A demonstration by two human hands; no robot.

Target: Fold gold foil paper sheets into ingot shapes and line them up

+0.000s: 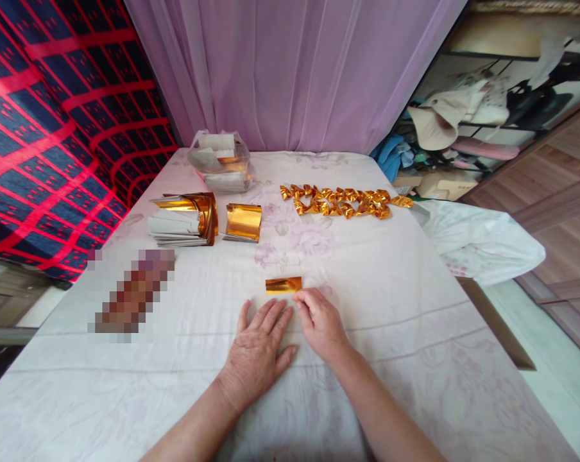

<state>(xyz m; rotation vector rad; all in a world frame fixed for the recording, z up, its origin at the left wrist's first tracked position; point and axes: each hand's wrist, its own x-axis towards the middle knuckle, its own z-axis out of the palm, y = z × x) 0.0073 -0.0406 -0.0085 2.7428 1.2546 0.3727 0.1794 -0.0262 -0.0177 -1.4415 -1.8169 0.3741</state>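
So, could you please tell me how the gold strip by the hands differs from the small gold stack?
The gold strip is narrow, while the small gold stack is broader. The strip lies right by the right hand; the stack lies well apart from it, farther back. Both are shiny gold.

A narrow, rectangular strip of shiny gold foil paper (pixel 281 285) lies lengthwise from left to right on the white, floral-patterned tablecloth (pixel 208 301). Its glossy face points up, streaked with darker reflections.
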